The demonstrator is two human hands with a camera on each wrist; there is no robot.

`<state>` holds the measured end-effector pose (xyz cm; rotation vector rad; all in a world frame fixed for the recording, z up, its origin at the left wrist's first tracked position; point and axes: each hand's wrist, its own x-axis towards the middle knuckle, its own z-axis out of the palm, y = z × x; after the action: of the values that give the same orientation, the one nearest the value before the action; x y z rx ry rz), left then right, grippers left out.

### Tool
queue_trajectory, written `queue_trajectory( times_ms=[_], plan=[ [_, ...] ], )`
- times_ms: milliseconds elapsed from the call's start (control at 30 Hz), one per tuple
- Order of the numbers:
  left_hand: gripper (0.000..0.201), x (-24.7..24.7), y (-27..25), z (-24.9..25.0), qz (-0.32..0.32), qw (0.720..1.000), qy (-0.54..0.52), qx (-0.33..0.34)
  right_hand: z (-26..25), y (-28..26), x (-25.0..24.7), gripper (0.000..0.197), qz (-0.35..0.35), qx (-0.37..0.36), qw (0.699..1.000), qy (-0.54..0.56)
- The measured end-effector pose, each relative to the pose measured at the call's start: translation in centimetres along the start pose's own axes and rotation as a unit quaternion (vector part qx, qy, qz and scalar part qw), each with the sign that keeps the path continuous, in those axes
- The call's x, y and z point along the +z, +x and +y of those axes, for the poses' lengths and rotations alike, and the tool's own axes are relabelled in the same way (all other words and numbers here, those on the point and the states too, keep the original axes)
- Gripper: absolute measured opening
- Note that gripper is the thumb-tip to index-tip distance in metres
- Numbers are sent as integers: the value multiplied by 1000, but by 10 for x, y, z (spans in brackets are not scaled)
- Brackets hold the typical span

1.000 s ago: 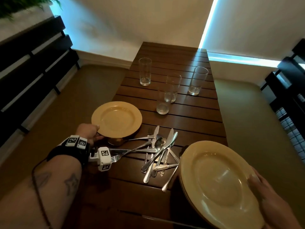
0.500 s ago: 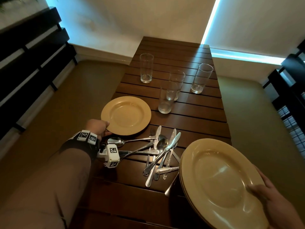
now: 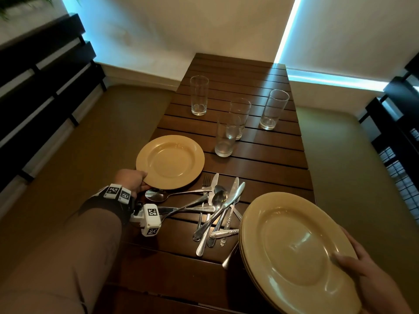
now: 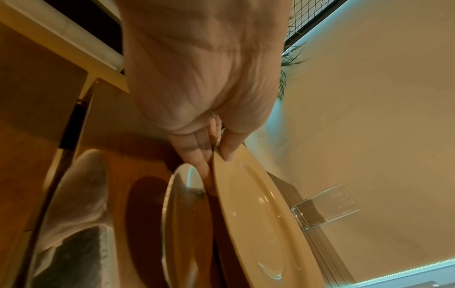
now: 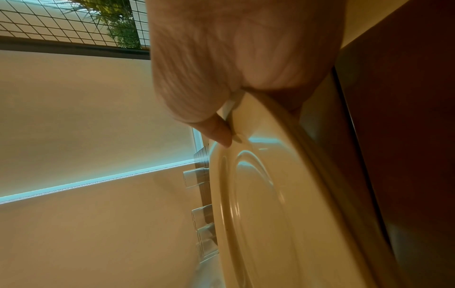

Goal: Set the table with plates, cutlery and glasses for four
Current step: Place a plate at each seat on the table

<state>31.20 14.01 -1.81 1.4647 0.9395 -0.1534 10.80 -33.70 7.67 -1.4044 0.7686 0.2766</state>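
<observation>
My left hand [image 3: 132, 180] pinches the near rim of a single yellow plate [image 3: 170, 162] at the left edge of the dark slatted table [image 3: 260, 159]; the thumb lies on top and the fingers [image 4: 197, 150] underneath the yellow plate [image 4: 258, 220]. My right hand [image 3: 362, 270] grips the right rim of a stack of yellow plates [image 3: 292, 248] held over the near right corner, thumb on the top plate [image 5: 265, 204]. A heap of knives, forks and spoons [image 3: 213, 207] lies between the two. Several tall empty glasses [image 3: 226, 134] stand further back.
Tan benches run along both long sides of the table, the left one [image 3: 86, 141] and the right one [image 3: 353, 159]. Dark slatted backrests [image 3: 45, 82] rise behind them. A pale wall closes the far end.
The single plate in my left hand has travelled away from me and a little right, uncovering a spoon beneath it. The stack in my right hand has barely shifted.
</observation>
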Motion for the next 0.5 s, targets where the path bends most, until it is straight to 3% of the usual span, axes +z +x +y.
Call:
queue_trajectory(
  times_ms=[133,233,300,367,433,500],
  plan=[
    [33,-3,-1,-1,8,1000,-8,5,-1,-7,4,75,-6,15,1000,16],
    [20,-12,-9,1,30,999,-17,21,1,-10,2,102,-10,24,1000,17],
    [23,-27,-18,2,86,993,43,68,1,-14,2,79,-20,15,999,47],
    [32,-38,-47,0,148,966,151,148,4,-26,-8,65,-35,8,996,81],
    [27,-35,-89,-3,123,953,191,201,8,-30,-7,62,-59,3,994,95],
    [19,-17,-134,-9,20,945,228,235,10,-27,0,62,-66,8,993,102]
  ],
)
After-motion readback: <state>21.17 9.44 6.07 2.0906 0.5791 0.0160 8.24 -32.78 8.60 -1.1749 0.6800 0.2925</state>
